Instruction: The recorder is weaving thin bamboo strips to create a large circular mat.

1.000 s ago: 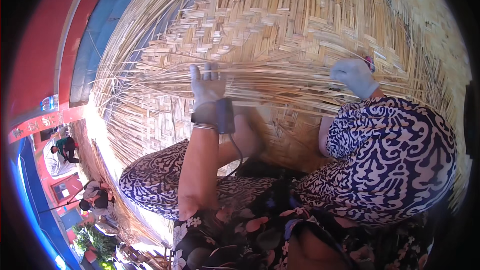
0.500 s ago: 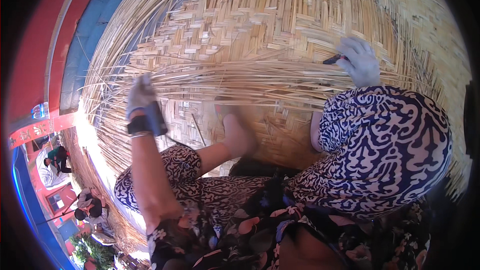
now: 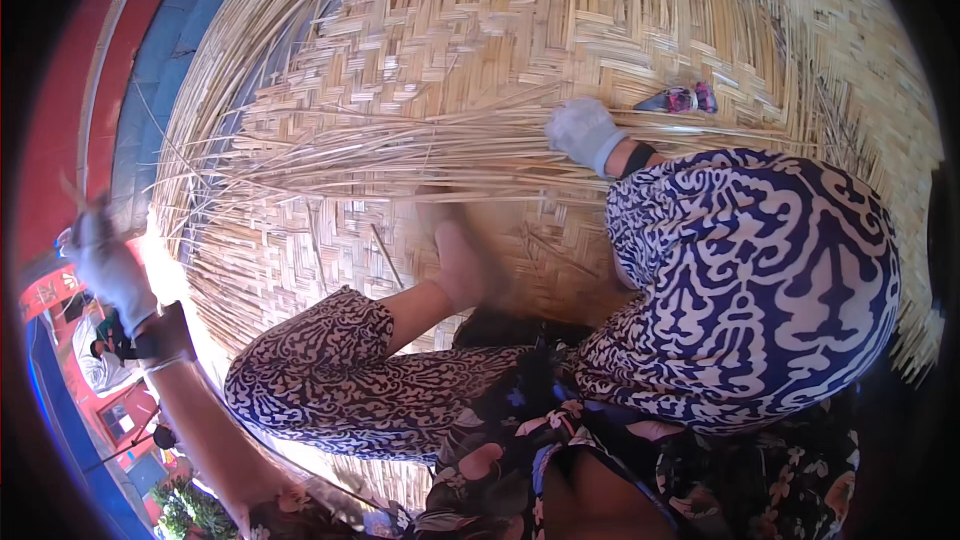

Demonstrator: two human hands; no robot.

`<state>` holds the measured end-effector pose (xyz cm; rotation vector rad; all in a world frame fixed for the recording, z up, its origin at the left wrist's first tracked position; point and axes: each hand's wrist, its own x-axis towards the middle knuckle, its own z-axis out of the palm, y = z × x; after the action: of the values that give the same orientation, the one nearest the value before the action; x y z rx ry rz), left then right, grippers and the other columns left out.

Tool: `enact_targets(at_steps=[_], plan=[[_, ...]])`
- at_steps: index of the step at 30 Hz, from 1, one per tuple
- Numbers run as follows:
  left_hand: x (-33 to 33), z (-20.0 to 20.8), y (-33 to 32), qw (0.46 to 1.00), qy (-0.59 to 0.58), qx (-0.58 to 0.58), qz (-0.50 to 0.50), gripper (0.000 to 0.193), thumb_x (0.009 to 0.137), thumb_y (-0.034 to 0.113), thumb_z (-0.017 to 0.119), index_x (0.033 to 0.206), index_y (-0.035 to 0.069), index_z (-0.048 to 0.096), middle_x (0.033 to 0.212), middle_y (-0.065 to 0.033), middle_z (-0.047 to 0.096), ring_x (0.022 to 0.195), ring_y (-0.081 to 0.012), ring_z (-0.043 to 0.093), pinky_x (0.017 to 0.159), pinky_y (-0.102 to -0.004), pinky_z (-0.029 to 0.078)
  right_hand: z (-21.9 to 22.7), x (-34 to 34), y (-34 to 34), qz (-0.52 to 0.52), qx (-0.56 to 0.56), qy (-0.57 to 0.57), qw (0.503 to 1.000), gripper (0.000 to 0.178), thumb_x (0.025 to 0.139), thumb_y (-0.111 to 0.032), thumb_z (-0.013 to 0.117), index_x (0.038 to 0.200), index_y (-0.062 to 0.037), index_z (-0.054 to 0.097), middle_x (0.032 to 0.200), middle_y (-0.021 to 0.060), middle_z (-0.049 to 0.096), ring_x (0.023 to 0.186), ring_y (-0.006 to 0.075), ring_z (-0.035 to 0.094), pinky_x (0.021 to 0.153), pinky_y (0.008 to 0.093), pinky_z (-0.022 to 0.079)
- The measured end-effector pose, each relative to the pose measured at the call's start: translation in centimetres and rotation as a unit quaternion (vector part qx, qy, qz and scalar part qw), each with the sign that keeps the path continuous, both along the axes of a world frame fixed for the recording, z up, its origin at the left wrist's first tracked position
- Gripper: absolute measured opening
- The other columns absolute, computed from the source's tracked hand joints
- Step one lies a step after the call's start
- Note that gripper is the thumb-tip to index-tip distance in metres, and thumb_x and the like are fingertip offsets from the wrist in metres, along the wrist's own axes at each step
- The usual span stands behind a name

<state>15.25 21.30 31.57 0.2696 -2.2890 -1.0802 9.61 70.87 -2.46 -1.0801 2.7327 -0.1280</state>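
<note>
1. Bright daylight spreads over the woven mat [image 3: 480,50], and from here its strips read crisply near the middle.
2. Past the mat's left edge, white glare [image 3: 168,275] burns out all detail.
3. Between the bent legs [image 3: 415,314], brownish shadow dims the weave; the foot [image 3: 458,265] smears softly into it.
4. The left hand [image 3: 112,265] blurs; the right hand [image 3: 580,130] looks sharper.
5. Toward the rim, the red wall [image 3: 65,90] bows, and black swallows the corners.

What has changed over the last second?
The left hand swung far left, clear of the loose strips. The right hand let go of the tool, which now lies on the mat, and shifted left along the strips. Mat and strips look largely unchanged.
</note>
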Motion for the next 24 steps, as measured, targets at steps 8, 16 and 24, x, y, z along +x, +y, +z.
enact_targets(at_steps=[8,16,24], plan=[[0.1,-11.8,9.7,0.951,-0.297,-0.081,-0.038,0.013,0.087,0.011,0.056,0.096,0.006,0.063,0.086,-0.0042,0.061,0.081,-0.0155,0.054,0.076,-0.0267,0.046,5.1,-0.7,3.1,-0.078,-0.205,-0.082,0.972,0.016,0.079,-0.025,0.053,0.080,-0.0164,0.066,0.080,0.0065,0.062,0.079,0.0275,0.060,0.067,0.0388,0.046],[-2.8,-21.6,15.7,0.806,-0.481,0.344,0.003,0.070,0.086,0.060,0.040,0.120,-0.002,0.043,0.095,-0.0199,0.063,0.064,-0.0241,0.059,0.056,-0.0292,0.050,11.1,0.4,7.2,-0.215,-0.282,-0.245,0.902,0.018,0.078,-0.019,0.060,0.085,-0.0037,0.065,0.071,0.0092,0.063,0.062,0.0191,0.061,0.058,0.0299,0.048],[-1.0,-21.4,2.0,0.692,-0.200,0.691,0.063,0.039,0.088,0.046,0.052,0.096,0.008,0.055,0.064,0.0035,0.049,0.045,-0.0060,0.033,0.038,-0.0198,0.029,8.3,0.8,13.0,0.018,-0.226,-0.324,0.919,0.015,0.076,-0.019,0.064,0.086,-0.0078,0.066,0.076,0.0071,0.064,0.068,0.0178,0.061,0.064,0.0267,0.049]])
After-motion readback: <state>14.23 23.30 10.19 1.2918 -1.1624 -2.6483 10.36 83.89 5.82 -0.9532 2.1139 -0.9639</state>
